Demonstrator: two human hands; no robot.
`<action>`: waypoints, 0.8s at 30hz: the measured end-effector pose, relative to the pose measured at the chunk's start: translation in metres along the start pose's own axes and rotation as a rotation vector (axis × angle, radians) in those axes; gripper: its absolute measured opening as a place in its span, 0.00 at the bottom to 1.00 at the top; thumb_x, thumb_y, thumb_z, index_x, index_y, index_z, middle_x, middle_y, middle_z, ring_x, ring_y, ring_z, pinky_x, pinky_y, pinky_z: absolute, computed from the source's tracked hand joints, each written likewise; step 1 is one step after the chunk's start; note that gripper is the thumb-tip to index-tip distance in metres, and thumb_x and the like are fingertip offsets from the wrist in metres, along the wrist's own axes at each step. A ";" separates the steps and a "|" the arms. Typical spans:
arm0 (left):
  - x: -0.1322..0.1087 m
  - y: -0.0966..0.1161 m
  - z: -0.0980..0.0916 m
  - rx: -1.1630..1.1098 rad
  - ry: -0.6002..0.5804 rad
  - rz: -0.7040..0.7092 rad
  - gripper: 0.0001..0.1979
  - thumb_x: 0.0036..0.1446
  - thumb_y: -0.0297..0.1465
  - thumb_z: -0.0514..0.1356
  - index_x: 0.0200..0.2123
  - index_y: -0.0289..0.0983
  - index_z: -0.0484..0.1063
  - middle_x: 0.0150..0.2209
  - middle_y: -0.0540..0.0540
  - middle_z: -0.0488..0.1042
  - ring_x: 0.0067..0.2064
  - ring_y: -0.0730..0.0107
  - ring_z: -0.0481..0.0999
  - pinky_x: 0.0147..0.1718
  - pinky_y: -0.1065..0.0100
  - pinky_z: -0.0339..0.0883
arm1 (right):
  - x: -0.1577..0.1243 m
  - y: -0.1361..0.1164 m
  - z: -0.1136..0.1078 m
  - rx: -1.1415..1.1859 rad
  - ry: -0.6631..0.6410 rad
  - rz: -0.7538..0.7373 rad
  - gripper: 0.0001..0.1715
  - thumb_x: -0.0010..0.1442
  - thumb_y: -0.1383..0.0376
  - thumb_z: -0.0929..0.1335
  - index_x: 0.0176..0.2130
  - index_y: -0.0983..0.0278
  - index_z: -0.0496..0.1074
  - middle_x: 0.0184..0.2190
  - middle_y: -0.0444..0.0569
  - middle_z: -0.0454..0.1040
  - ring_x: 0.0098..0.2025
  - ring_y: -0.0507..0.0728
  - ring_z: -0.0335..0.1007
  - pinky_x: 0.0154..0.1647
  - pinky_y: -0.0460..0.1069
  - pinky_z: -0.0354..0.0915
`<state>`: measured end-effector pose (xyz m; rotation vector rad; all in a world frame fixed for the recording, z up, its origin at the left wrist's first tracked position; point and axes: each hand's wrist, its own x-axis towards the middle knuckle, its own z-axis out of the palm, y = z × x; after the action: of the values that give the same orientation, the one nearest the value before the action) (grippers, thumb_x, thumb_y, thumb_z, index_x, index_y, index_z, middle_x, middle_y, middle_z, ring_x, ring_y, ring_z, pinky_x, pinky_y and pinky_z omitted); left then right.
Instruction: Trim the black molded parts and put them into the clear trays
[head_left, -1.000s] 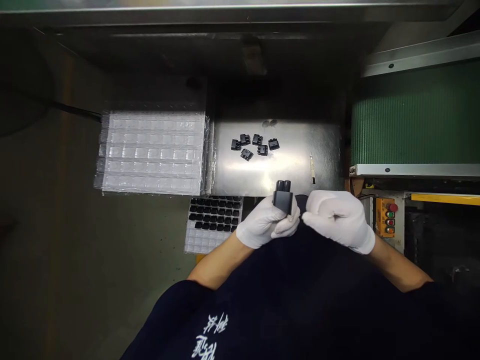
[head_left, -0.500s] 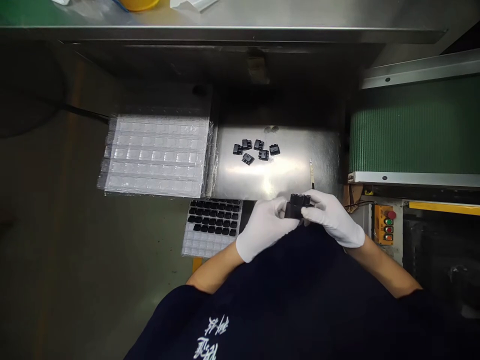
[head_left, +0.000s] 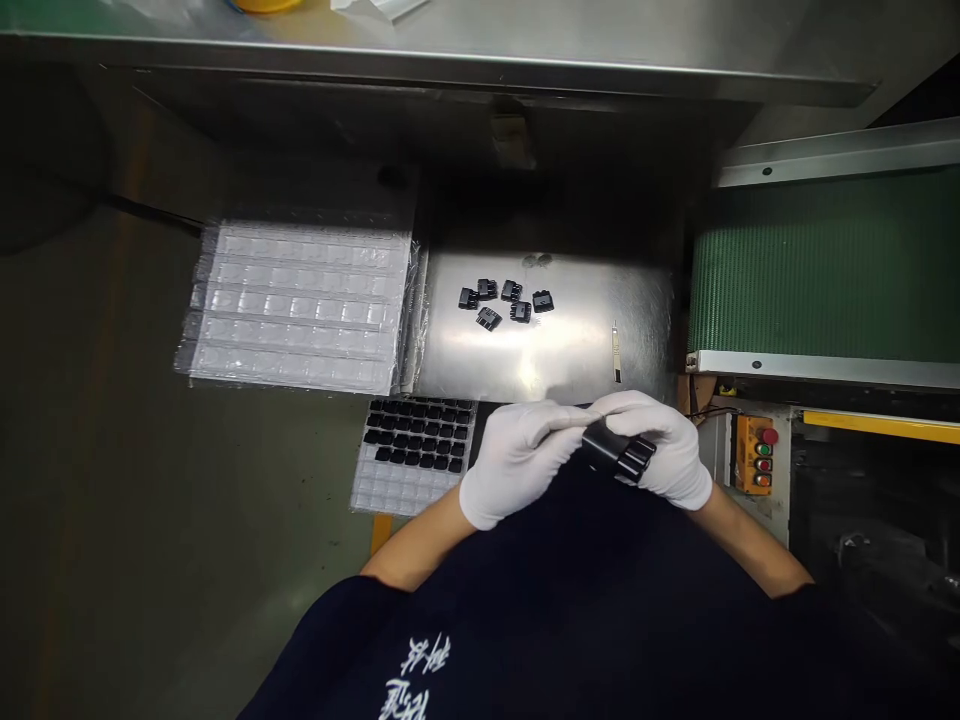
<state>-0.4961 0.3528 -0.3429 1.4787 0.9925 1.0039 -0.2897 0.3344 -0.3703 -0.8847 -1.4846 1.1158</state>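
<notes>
Close to my body, both hands in white gloves hold one black plastic connector housing (head_left: 609, 450), its slotted end facing right and tilted down. My right hand (head_left: 664, 445) is closed around its back and right side. The fingers of my left hand (head_left: 521, 455) are pinched together at its left end; the fingertips there are partly hidden. Beyond my hands, several similar black housings (head_left: 489, 318) lie loosely grouped on the steel table (head_left: 577, 360). A slim metal blade tool (head_left: 616, 352) lies to their right.
Stacked clear plastic trays (head_left: 292, 310) stand left of the table. Below them, another tray (head_left: 405, 492) holds rows of black parts. At right are a green conveyor belt (head_left: 817, 270) and an orange button box (head_left: 753, 455). A steel ledge (head_left: 480, 65) crosses the far side.
The housing has turned in my hands, so its slotted end has gone from facing away to facing right and down. My right hand has shifted behind it. The view has moved slightly.
</notes>
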 end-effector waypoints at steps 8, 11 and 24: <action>0.012 0.003 0.002 -0.368 -0.156 -0.581 0.15 0.54 0.42 0.73 0.30 0.36 0.81 0.23 0.51 0.70 0.26 0.75 0.65 0.26 0.71 0.59 | 0.006 0.003 -0.011 -0.506 -0.076 -0.402 0.32 0.56 0.78 0.67 0.55 0.51 0.76 0.41 0.48 0.81 0.42 0.58 0.79 0.43 0.54 0.76; 0.014 0.005 0.005 -0.442 -0.100 -0.606 0.18 0.50 0.39 0.76 0.23 0.34 0.74 0.23 0.53 0.68 0.25 0.78 0.61 0.25 0.72 0.56 | 0.005 0.007 -0.007 -0.435 -0.038 -0.392 0.34 0.57 0.79 0.67 0.58 0.53 0.75 0.40 0.48 0.81 0.43 0.58 0.80 0.42 0.55 0.78; 0.012 -0.005 0.011 -0.644 -0.156 -0.522 0.24 0.61 0.45 0.69 0.23 0.35 0.68 0.15 0.57 0.57 0.18 0.81 0.54 0.19 0.75 0.50 | 0.001 -0.003 0.009 -0.336 0.173 -0.241 0.34 0.59 0.79 0.71 0.60 0.55 0.75 0.39 0.44 0.84 0.37 0.55 0.83 0.38 0.47 0.79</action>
<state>-0.4826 0.3613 -0.3479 0.6994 0.7787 0.7130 -0.2987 0.3326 -0.3675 -0.9722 -1.6091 0.6078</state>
